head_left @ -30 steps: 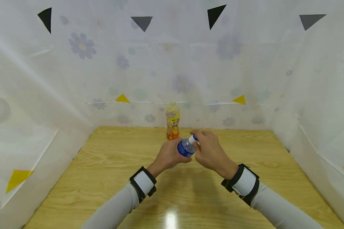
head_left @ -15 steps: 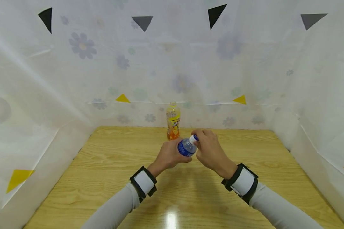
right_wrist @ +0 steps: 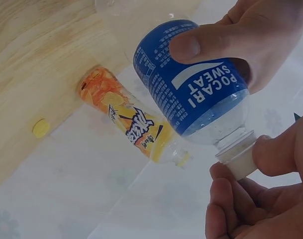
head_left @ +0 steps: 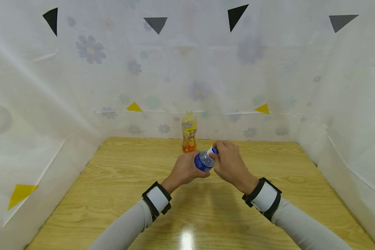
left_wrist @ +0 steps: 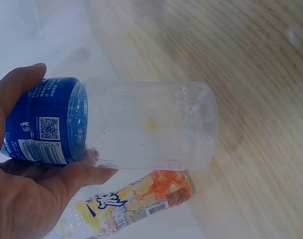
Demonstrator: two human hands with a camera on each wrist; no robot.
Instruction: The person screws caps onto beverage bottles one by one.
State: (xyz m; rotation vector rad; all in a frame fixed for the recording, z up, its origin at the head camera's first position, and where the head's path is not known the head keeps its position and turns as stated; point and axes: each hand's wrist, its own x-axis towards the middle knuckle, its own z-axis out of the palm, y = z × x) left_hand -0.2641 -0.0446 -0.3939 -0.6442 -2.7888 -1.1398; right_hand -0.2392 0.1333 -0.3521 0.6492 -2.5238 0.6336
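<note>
My left hand grips a clear plastic Pocari Sweat bottle round its blue label, holding it tilted above the table. The bottle's white cap sits at the neck, and my right hand pinches it between thumb and fingers. In the left wrist view the see-through lower body of this bottle shows a few droplets. Just beyond my left hand, a yellow and orange drink bottle stands upright at the back of the table. No cap covers its mouth.
A small yellow cap lies on the wooden table, near its far edge; my right hand mostly hides it in the head view. Pale flowered sheeting rises behind the table and along both sides.
My right fingers and thumb have shifted round the white cap, and a sliver of yellow now shows behind that hand. The left hand and its bottle have stayed nearly still.
</note>
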